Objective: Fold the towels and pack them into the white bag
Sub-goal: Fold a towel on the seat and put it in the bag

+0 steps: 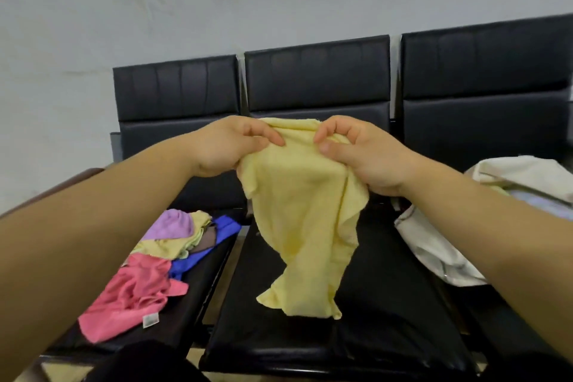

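Both hands, left [229, 146] and right [362, 155], pinch the yellow towel [304, 220] with curled fingers; bag [434, 245] at three o'clock.

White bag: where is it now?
Head view, right side: the white bag lies on the right-hand bench seat, partly hidden by the right forearm, beside the yellow towel held over the middle seat.
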A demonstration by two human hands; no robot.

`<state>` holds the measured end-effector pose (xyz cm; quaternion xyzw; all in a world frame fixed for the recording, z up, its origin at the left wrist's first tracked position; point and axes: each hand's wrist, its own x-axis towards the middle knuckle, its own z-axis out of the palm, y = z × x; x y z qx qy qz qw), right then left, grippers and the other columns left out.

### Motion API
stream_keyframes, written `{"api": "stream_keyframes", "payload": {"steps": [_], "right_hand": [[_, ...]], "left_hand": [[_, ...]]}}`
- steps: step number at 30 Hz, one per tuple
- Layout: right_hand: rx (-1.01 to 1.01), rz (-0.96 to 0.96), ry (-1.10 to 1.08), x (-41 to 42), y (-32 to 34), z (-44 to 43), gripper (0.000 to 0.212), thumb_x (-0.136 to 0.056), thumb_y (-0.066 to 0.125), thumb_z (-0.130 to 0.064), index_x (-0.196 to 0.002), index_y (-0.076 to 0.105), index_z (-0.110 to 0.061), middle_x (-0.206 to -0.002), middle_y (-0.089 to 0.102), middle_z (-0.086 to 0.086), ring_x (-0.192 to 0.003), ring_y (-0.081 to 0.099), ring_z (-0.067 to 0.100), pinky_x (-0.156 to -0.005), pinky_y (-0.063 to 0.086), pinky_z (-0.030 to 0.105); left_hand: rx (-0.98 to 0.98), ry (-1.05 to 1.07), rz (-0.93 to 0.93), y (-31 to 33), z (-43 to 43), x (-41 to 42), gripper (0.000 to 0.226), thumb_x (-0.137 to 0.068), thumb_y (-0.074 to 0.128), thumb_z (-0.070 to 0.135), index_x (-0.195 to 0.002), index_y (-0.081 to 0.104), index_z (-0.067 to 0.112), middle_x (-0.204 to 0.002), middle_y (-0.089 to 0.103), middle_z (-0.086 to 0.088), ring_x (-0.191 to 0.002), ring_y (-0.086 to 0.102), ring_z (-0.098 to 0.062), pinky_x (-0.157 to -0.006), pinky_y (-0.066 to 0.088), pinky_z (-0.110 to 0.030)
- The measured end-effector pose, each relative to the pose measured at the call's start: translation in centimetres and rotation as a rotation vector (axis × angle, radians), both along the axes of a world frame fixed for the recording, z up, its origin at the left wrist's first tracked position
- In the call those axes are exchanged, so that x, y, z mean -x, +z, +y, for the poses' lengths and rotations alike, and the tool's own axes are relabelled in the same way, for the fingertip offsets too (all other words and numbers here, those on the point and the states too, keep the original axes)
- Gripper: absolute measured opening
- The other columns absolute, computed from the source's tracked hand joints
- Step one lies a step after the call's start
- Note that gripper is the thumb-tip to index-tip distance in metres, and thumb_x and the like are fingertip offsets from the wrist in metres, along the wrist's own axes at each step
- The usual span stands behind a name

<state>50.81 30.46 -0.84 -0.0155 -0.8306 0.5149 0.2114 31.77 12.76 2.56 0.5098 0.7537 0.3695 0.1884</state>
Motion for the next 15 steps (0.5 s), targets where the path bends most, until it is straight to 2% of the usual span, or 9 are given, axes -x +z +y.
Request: {"api": "stream_keyframes", "payload": {"steps": [2, 4, 6, 8, 10, 12, 15], "right_hand": [[-0.084, -0.073, 0.070, -0.8, 0.8, -0.4, 0.017, -0.088, 0.077, -0.023, -0.088, 0.073, -0.041, -0.109, 0.064, -0.021, -0.101, 0.064, 0.003, -0.088, 0.053, 0.027], [-0.342, -0.276, 0.135, -1.3, 1.7, -0.9, 0.020, -0.083, 0.082, -0.029, -0.091, 0.075, -0.046, -0.109, 0.063, -0.029, -0.101, 0.061, -0.005, -0.091, 0.050, 0.022], [-0.608, -0.440, 0.089, -1.3, 2.6, -1.2, 0.020, -0.083, 0.081, -0.035, -0.092, 0.075, -0.052, -0.104, 0.062, -0.035, -0.101, 0.060, -0.005, -0.095, 0.047, 0.024], [-0.717, -0.408, -0.038, -1.1, 4.0, -0.8, 0.017, -0.084, 0.079, -0.036, -0.088, 0.075, -0.052, -0.098, 0.063, -0.035, -0.097, 0.059, -0.006, -0.091, 0.044, 0.024], [-0.651, -0.263, -0.159, -1.4, 5.5, 0.0, 0.013, -0.086, 0.078, -0.033, -0.086, 0.078, -0.046, -0.096, 0.067, -0.032, -0.095, 0.059, -0.009, -0.084, 0.042, 0.021], [-0.486, -0.149, -0.180, -1.9, 6.3, 0.6, 0.012, -0.090, 0.074, -0.030, -0.090, 0.079, -0.041, -0.105, 0.068, -0.026, -0.100, 0.060, -0.005, -0.084, 0.043, 0.019], [-0.239, -0.082, -0.087, -2.3, 5.6, 0.4, 0.015, -0.094, 0.070, -0.025, -0.092, 0.079, -0.037, -0.107, 0.070, -0.024, -0.103, 0.064, -0.001, -0.089, 0.048, 0.024]], "left_hand": [[-0.104, 0.065, -0.028, 0.7, 0.0, -1.2, 0.025, -0.104, 0.054, 0.017, -0.103, 0.077, 0.025, -0.117, 0.070, 0.000, -0.096, 0.069, -0.013, -0.076, 0.059, -0.028], [-0.151, 0.068, 0.064, 1.8, -0.2, -2.1, 0.018, -0.100, 0.061, 0.021, -0.102, 0.077, 0.028, -0.108, 0.073, 0.009, -0.091, 0.069, 0.000, -0.068, 0.054, -0.014], [-0.119, -0.034, 0.173, 2.7, -0.7, -2.6, 0.016, -0.091, 0.073, 0.023, -0.100, 0.076, 0.036, -0.104, 0.071, 0.019, -0.089, 0.066, 0.008, -0.071, 0.050, -0.012], [0.025, -0.164, 0.245, 2.9, -1.2, -3.0, 0.026, -0.081, 0.083, 0.018, -0.095, 0.076, 0.038, -0.099, 0.070, 0.023, -0.091, 0.067, 0.004, -0.074, 0.052, -0.014], [0.218, -0.227, 0.417, 2.4, -1.2, -2.8, 0.027, -0.079, 0.085, 0.018, -0.090, 0.077, 0.041, -0.096, 0.068, 0.028, -0.091, 0.065, 0.004, -0.079, 0.050, -0.015], [0.309, -0.211, 0.571, 1.9, -1.1, -2.0, 0.024, -0.085, 0.079, 0.022, -0.088, 0.076, 0.045, -0.094, 0.065, 0.035, -0.091, 0.060, 0.009, -0.085, 0.045, -0.021], [0.187, -0.153, 0.478, 1.8, -1.1, -0.7, 0.023, -0.093, 0.072, 0.021, -0.097, 0.077, 0.043, -0.095, 0.063, 0.038, -0.091, 0.060, 0.011, -0.084, 0.043, -0.020]]}}
